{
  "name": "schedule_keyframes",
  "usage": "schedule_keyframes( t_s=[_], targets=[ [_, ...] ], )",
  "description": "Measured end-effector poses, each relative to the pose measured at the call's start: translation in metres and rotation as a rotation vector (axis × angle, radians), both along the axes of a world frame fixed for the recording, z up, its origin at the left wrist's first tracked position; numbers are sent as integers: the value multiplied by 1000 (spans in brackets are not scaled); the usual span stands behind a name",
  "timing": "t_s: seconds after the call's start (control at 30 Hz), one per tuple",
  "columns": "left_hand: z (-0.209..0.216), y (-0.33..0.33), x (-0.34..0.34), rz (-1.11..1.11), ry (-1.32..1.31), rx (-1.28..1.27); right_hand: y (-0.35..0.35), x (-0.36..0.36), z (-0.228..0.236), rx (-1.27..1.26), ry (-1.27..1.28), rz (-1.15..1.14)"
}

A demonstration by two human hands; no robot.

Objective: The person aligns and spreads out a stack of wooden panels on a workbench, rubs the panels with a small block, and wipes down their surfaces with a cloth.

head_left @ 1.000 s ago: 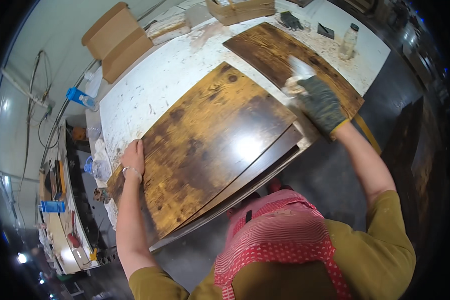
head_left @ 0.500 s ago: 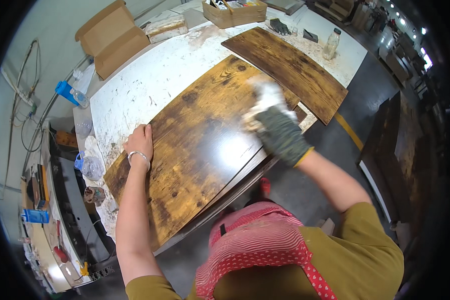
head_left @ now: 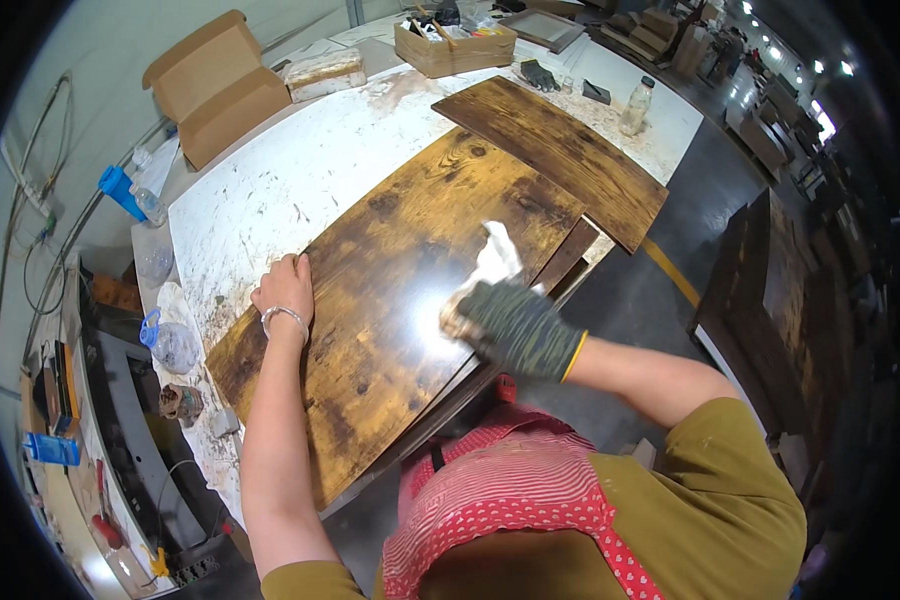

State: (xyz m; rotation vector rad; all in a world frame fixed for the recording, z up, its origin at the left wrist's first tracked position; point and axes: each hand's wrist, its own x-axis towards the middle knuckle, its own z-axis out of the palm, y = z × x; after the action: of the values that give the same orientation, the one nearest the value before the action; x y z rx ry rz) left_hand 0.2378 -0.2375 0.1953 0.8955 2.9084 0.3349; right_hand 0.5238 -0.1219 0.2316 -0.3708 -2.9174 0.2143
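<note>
A large brown wood-grain panel [head_left: 390,270] lies slanted across the table in front of me. My bare left hand [head_left: 286,292], with a bracelet at the wrist, rests on the panel's left edge, its fingers curled over that edge. In a dark green striped work glove, my right hand [head_left: 515,328] is closed on a crumpled white cloth [head_left: 495,258] and presses it on the panel near its right edge. Light glares off the surface beside the cloth. A second, narrower wood-grain panel [head_left: 560,150] lies beyond, by the first panel's far end.
Farther back on the white table [head_left: 270,190] are an open cardboard box [head_left: 215,100], a carton of supplies [head_left: 455,50], a dark glove [head_left: 538,75] and a glass jar [head_left: 636,107]. Plastic bottles [head_left: 175,345] stand along the left edge. Stacked dark panels [head_left: 760,310] stand at right.
My right hand has drawn the white cloth toward me and left across the panel. My left hand keeps its place on the edge. The whole view has shifted slightly.
</note>
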Motion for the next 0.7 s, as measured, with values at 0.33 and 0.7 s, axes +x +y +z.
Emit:
schedule_keyframes(
  t_s=[0.33,0.7],
  targets=[
    [-19,-10,-27,-164,-83,323,-83,-24,16,-212,-46,465],
    [-84,-222,-18,133,-593,897,113,-106,-46,161,250,-264]
  ],
)
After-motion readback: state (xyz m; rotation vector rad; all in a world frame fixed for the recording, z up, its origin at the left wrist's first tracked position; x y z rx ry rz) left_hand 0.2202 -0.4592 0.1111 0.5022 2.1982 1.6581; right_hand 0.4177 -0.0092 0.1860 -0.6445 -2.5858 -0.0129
